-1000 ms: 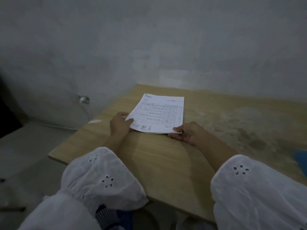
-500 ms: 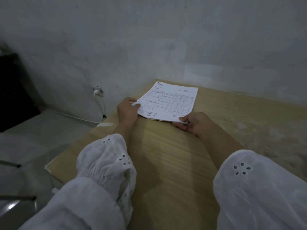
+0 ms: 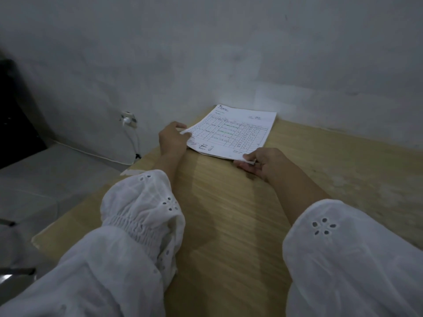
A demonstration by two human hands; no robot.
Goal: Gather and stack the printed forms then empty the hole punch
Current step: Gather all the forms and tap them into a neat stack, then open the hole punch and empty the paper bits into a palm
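Gathered forms held at two corners on the desk; hole punch not in view.

The printed forms [image 3: 231, 133] lie as one stack at upper centre of the frame, flat on the wooden desk [image 3: 229, 213] near the wall. The left hand [image 3: 172, 139] pinches the stack's near-left edge; the right hand [image 3: 263, 162] has its grip clamped on the near-right corner. Gathering appears largely done, with only squaring or placing left. Emptying the punch is not yet begun, judging from its absence here.
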